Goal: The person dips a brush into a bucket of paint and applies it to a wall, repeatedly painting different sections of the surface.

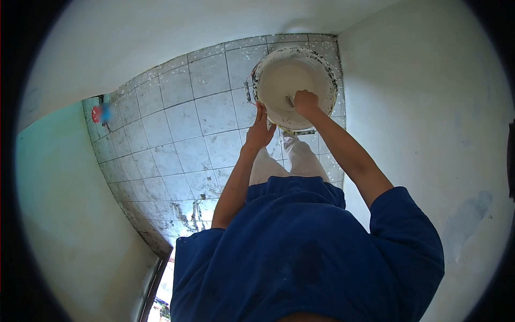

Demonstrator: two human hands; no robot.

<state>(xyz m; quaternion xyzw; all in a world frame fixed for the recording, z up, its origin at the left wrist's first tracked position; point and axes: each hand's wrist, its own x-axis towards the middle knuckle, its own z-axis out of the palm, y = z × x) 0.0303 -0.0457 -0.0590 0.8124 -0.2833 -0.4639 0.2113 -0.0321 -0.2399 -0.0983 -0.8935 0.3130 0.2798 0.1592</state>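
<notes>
A round bucket [256, 70] with a paint-spattered rim stands on the tiled floor in front of my feet. Inside it is a pale, creamy mixture [287, 78]. My right hand [306, 102] is closed in a fist over the near right part of the bucket, gripping a tool. Only a small greyish part of this tool [289, 101] shows beside the fist, dipping toward the mixture; its kind is hidden. My left hand [260, 131] is at the near left side of the bucket, fingers stretched out against the rim and thumb apart.
Grey floor tiles [179, 121] carry white splashes and dark stains. A pale wall [418, 118] rises close on the right, another beyond the bucket. A red and blue object [101, 114] lies at the far left. A doorway edge [155, 284] shows at lower left.
</notes>
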